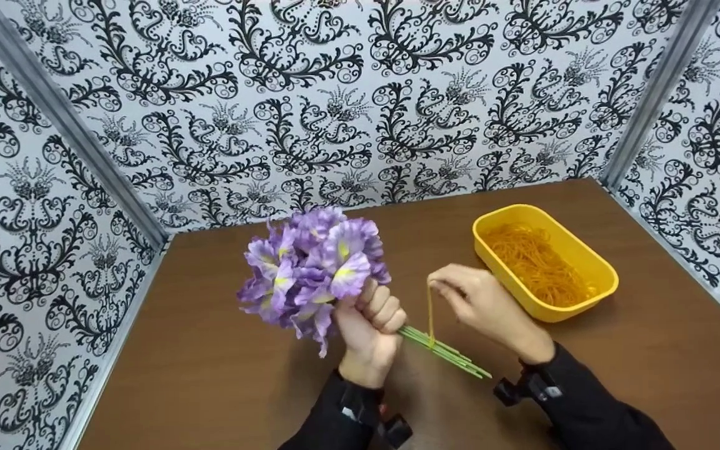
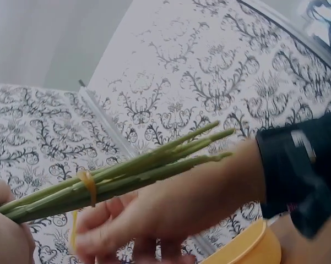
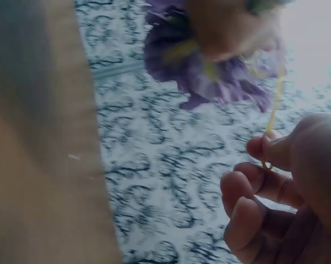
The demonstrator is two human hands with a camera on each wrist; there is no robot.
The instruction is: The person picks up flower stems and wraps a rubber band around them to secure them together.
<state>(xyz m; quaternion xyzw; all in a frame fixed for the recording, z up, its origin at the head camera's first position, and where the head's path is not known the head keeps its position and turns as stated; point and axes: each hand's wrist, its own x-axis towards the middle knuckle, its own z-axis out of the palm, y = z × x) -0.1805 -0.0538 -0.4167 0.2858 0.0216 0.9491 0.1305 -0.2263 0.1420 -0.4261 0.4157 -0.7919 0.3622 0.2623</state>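
My left hand (image 1: 369, 331) grips a bunch of purple artificial irises (image 1: 316, 269) by the stems, just under the blooms. The green stems (image 1: 444, 351) stick out past the fist, angled down to the right above the table. Around them, partway down, loops a yellow rubber band (image 2: 88, 188). Its free end is stretched away from the stems, pinched between thumb and forefinger of my right hand (image 3: 286, 187). In the head view the right hand (image 1: 475, 306) is above and right of the stems, with the band (image 1: 430, 309) taut between.
A yellow tub (image 1: 610, 289) with a heap of rubber bands (image 1: 532, 262) stands on the brown table (image 1: 210, 375) at the right, close behind the right hand. Patterned panels (image 1: 310, 125) enclose the back and both sides.
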